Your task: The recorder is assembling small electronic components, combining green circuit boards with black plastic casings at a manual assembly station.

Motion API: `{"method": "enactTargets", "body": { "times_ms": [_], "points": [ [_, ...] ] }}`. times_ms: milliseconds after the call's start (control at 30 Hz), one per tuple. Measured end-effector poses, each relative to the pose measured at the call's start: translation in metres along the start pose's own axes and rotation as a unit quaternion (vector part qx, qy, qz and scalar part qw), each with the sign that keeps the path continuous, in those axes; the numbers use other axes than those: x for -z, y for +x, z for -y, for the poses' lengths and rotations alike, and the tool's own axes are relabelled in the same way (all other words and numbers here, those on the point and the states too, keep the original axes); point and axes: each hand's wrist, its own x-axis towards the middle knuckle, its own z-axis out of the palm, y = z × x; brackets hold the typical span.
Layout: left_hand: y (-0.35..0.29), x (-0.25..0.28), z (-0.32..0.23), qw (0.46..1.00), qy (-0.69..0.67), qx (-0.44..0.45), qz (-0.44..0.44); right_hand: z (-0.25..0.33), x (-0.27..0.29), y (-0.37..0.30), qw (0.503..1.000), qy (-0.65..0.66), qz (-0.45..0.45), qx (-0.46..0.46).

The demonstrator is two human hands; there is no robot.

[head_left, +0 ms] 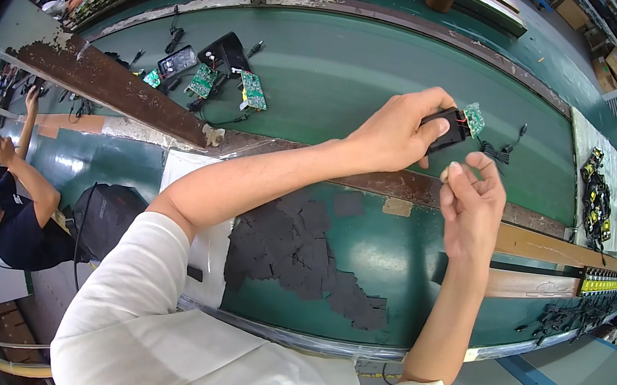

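Note:
My left hand (394, 132) reaches across the bench and is closed around a black plastic housing (451, 129). Out of its far end comes a green circuit board (474, 119), joined by red wires. A black cable (495, 152) with a plug lies just beyond on the green surface. Close by, to the right and nearer me, my right hand (475, 214) is raised with thumb and fingers pinched together; whatever sits between the fingertips is too small to make out. Below my left forearm a spread of thin dark grey square sheets (290, 245) covers part of the bench.
Several circuit boards (253, 92) with black housings and cables lie at the far left. A rusty metal beam (116, 85) slants over the left side. Black-and-yellow parts (595, 195) lie on a pale sheet at right. Another person (18, 209) works at the left.

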Motion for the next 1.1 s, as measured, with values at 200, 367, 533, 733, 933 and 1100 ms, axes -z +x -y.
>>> {"method": "enactTargets", "body": {
  "times_ms": [200, 367, 533, 733, 933, 1100],
  "points": [
    [0.002, 0.009, -0.010, 0.991, -0.107, 0.049, 0.070, -0.001, 0.025, 0.015, 0.908, -0.330, -0.140, 0.217],
    [-0.002, 0.006, -0.024, 0.982, -0.138, 0.068, 0.114, 0.010, 0.029, 0.028, 0.750, -0.400, -0.194, 0.491],
    [-0.006, 0.001, -0.035, 0.964, -0.148, 0.063, 0.213, 0.025, 0.041, 0.021, 0.928, -0.095, -0.086, 0.350],
    [-0.003, 0.011, -0.031, 0.986, 0.115, -0.084, 0.088, 0.032, 0.039, 0.005, 0.970, -0.228, 0.018, 0.083],
    [0.005, 0.013, 0.002, 0.897, 0.309, -0.312, -0.045, 0.014, -0.004, -0.013, 0.945, -0.322, -0.050, 0.032],
    [0.011, 0.004, 0.007, 0.974, 0.152, -0.167, 0.002, -0.006, -0.003, 0.000, 0.863, -0.414, -0.033, 0.287]
  ]
}}
